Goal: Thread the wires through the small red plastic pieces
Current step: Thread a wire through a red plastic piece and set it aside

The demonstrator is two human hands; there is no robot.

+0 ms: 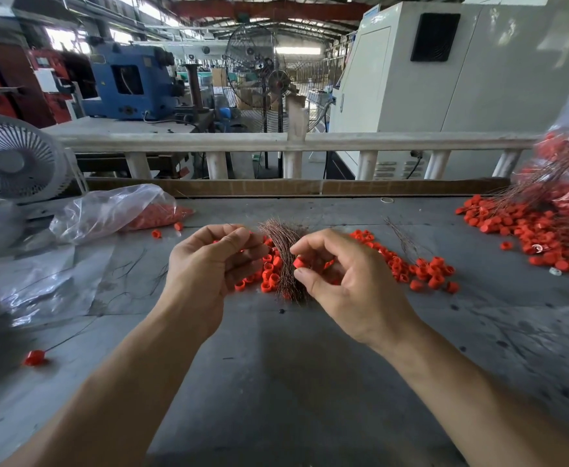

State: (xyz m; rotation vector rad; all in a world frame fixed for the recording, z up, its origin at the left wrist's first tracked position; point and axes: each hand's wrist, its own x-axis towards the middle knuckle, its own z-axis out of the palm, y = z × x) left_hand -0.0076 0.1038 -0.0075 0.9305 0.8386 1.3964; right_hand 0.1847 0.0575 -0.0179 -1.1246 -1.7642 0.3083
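A bundle of thin copper wires lies on the grey table between my hands. My right hand pinches a small red plastic piece between thumb and forefinger, just right of the bundle. My left hand has its fingers curled and its thumb and fingertips pinched together, apparently on a thin wire that is too fine to make out. Loose red pieces are scattered behind and to the right of my hands.
A large heap of red pieces with wires spills from a plastic bag at the right. A clear bag of red pieces lies at the left by a small fan. One wired red piece lies near left.
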